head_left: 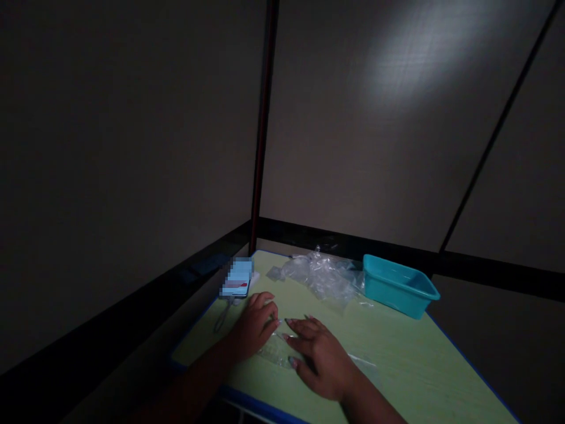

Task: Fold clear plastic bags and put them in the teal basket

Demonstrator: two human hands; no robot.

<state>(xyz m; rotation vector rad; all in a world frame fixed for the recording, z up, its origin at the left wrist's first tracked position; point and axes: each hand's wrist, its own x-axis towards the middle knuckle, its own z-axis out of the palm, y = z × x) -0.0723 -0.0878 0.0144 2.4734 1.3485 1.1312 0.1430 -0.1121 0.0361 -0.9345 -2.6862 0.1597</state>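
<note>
My left hand (255, 323) and my right hand (320, 355) rest side by side on a pale green table (397, 359), near its front edge. Both lie on a flat clear plastic bag (276, 351) that spreads out under them. My right hand lies flat with its fingers stretched over the bag. My left hand's fingers curl down onto the bag's left end; whether they pinch it is not clear in the dim light.
A heap of clear plastic bags (322, 274) lies at the table's far side, with a teal plastic bin (398, 284) to its right. A light blue card-like item (237, 281) with a cord lies at the far left corner. Dark walls close in behind.
</note>
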